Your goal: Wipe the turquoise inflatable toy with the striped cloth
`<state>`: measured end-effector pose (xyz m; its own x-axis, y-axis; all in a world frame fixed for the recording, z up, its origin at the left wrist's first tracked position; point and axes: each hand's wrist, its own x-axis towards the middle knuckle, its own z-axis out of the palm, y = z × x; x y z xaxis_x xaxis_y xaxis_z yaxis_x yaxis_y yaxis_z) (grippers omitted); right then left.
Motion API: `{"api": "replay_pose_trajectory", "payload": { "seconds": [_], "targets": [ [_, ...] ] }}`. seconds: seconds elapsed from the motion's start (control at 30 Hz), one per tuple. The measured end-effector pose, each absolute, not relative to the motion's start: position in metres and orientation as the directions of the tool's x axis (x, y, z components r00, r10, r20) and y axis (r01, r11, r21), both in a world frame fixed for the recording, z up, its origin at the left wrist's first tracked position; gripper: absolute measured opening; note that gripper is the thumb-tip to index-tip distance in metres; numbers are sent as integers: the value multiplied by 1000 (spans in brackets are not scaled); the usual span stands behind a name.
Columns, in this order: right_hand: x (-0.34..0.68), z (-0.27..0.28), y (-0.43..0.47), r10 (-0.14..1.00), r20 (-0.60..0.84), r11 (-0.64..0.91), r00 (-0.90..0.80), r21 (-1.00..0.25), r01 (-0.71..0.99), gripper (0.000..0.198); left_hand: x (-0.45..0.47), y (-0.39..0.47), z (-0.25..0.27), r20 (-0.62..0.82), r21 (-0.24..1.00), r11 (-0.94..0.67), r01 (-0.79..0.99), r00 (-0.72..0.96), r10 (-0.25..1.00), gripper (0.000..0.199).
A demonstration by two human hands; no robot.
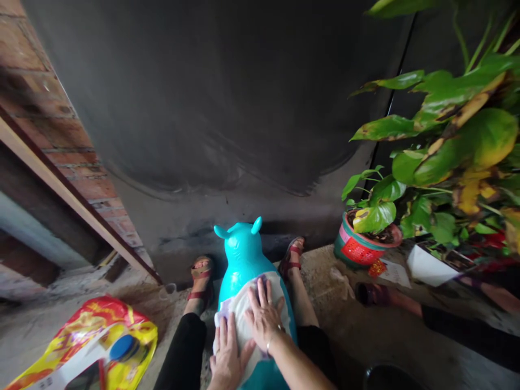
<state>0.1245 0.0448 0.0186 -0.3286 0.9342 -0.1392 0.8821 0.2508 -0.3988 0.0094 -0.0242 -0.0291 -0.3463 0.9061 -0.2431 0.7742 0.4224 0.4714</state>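
A turquoise inflatable animal toy (242, 248) with two small ears stands between my legs, its head toward the dark wall panel. Across its back lies a white and pale purple cloth (240, 300). Pressed flat on the cloth's lower left part is my left hand (228, 355), fingers extended. My right hand (265, 313), with a ring and a bracelet, rests a little higher on the same cloth, its fingers spread. Neither hand grips anything. The toy's rear runs out of the picture at the bottom.
At lower left lies a red and yellow plastic bag (138, 341) with a blue cap (124, 348) on it. A potted plant (361, 244) and a white planter (433, 265) stand to the right. Another person's leg (459, 333) reaches in there. A dark panel (227, 108) rises ahead.
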Motion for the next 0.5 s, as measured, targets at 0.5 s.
{"api": "replay_pose_trajectory", "payload": {
  "seconds": [0.5],
  "targets": [
    [101,25,79,899,-109,374,-423,-310,874,54,-5,-4,-23,-342,570,478,669,-336,878,81]
  ]
}}
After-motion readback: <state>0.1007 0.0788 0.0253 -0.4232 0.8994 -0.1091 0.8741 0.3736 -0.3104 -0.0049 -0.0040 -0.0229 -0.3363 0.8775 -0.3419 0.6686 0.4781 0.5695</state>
